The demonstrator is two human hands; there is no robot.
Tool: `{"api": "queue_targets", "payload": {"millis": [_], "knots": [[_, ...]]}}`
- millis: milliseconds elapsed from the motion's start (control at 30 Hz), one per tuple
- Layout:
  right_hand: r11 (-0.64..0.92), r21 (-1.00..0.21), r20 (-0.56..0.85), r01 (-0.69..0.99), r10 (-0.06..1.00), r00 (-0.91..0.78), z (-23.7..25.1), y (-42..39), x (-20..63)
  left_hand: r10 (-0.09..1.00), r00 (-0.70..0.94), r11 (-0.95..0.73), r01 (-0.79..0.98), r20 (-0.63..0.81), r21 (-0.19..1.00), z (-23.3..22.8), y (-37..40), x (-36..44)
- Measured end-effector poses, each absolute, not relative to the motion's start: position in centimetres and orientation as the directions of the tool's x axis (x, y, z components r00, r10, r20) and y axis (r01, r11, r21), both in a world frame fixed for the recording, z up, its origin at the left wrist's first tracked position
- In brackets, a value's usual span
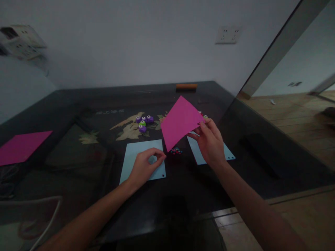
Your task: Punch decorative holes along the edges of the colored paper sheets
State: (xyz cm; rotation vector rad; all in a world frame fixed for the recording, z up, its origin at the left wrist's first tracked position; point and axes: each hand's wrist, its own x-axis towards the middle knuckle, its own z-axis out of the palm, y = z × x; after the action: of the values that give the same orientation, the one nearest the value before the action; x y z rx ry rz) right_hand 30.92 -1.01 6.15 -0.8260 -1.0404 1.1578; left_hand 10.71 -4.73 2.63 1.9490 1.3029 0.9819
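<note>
- The right hand (209, 141) pinches a pink paper sheet (180, 122) by its right corner, thumb and fingers closed on the edge — the sheet is lifted off the dark bench (78, 164) and tilted, one corner pointing down toward the middle
- Under that hand lies a light blue sheet (227, 153) flat on the bench, mostly covered by the hand and wrist, with small punched holes along its near right edge
- The left hand (145, 165) rests on a second light blue sheet (133, 153) to the left, fingers curled down with the fingertips pressing the paper near its right edge; whether it grips anything between them I cannot tell
- Between the two blue sheets, just below the hanging corner of the pink sheet, sits a little heap of coloured paper bits (176, 151)
- Farther off, past the left blue sheet, a cluster of small purple and green punches (143, 122) stands on the bench — two more small round ones (203, 115) peek out beside the pink sheet's right corner
- At the far edge of the bench lies an orange block (186, 86)
- Another pink sheet (22, 146) lies flat at the far left of the bench, well apart from both hands
</note>
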Motion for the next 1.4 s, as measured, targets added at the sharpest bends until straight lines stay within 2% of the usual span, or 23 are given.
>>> {"api": "queue_targets", "payload": {"millis": [233,400,533,667,1000,1100,1167,1200,1300,1400], "knots": [[0.318,-0.89,0.277,-0.326,0.946,0.167,6.7,0.0,32.7,0.927,0.328,-0.341,0.539,0.181,0.77,2.6,-1.6,12.8],[0.33,-0.88,0.273,-0.341,0.94,0.206,6.9,0.3,33.3,0.903,0.417,-0.352,0.58,0.104,0.735,1.8,0.9,14.7],[0.312,-0.854,0.25,-0.416,0.948,0.197,6.9,0.4,33.4,0.898,0.417,-0.394,0.624,0.139,0.675,1.3,1.4,15.3],[0.298,-0.861,0.242,-0.412,0.953,0.185,7.1,0.2,33.2,0.899,0.395,-0.418,0.651,0.189,0.634,1.1,1.5,15.0],[0.292,-0.894,0.252,-0.339,0.955,0.158,7.1,-0.1,33.0,0.922,0.339,-0.363,0.583,0.188,0.727,1.2,2.3,14.4],[0.292,-0.886,0.249,-0.359,0.955,0.162,7.1,-0.1,33.0,0.955,0.271,-0.227,0.41,0.12,0.883,1.6,2.5,14.4],[0.297,-0.874,0.253,-0.386,0.954,0.161,7.1,-0.1,33.0,0.971,0.236,-0.063,0.16,0.023,0.985,1.9,2.5,14.4],[0.302,-0.865,0.259,-0.4,0.953,0.159,7.0,-0.1,33.0,0.973,0.229,0.027,0.019,-0.031,0.999,2.0,2.5,14.5],[0.315,-0.849,0.272,-0.424,0.949,0.159,6.9,-0.2,32.9,0.954,0.254,0.224,-0.255,-0.158,0.94,2.4,2.2,14.6],[0.321,-0.839,0.282,-0.439,0.947,0.153,6.8,-0.3,32.9,0.933,0.292,0.314,-0.37,-0.211,0.874,2.9,2.0,14.7]]}}
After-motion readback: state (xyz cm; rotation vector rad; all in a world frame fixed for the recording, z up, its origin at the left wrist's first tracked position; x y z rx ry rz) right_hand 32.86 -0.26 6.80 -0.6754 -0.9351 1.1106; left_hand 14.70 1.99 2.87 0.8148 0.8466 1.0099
